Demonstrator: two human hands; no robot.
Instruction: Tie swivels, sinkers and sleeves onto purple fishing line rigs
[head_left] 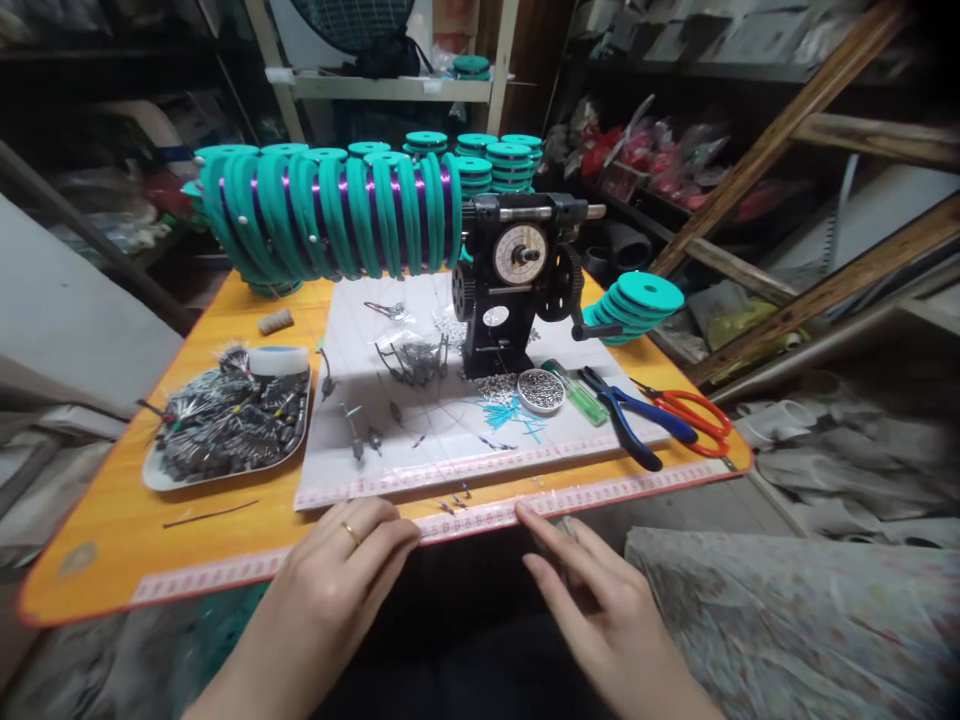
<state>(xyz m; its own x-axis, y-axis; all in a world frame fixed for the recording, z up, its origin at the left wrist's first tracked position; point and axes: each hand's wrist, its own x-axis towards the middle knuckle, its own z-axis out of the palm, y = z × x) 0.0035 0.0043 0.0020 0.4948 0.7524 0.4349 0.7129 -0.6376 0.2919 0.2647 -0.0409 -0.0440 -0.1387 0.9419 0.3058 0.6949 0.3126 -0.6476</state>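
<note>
Okay, fine handwork at the measuring strip [480, 520], which runs along the table edge in front of the white board [330, 450]. Doing it well probably means a light pinch, both hands level with the strip, its marks left uncovered, and fingertips kept off the loose bits.

Left to right, then. Left of board: white tray [166, 484], heaped with dark parts [232, 425] with pale wiry ends; white tub [277, 362] at its back, contents not visible. Above board's back left: row of green spools [300, 215], purple strand wound on them. In front of board, left part: left hand [341, 560], fingers bunched, thumb close to index, narrow; can't tell if a thin strand is pinched there. On board, middle: clear bag [416, 360], grey pieces in it. Just in front of board, between the hands: small dark pieces [454, 503], loose by the strip. On board, right part: black winder [487, 270]; near its foot, round dish [541, 410] full of small silvery bits [540, 390]. In front of board, right part: right hand [600, 580], index tip at the strip, thumb parted from it, modest gap. Board's right corner: blue pliers [634, 440]; beyond, orange-handled scissors [679, 395].
</note>
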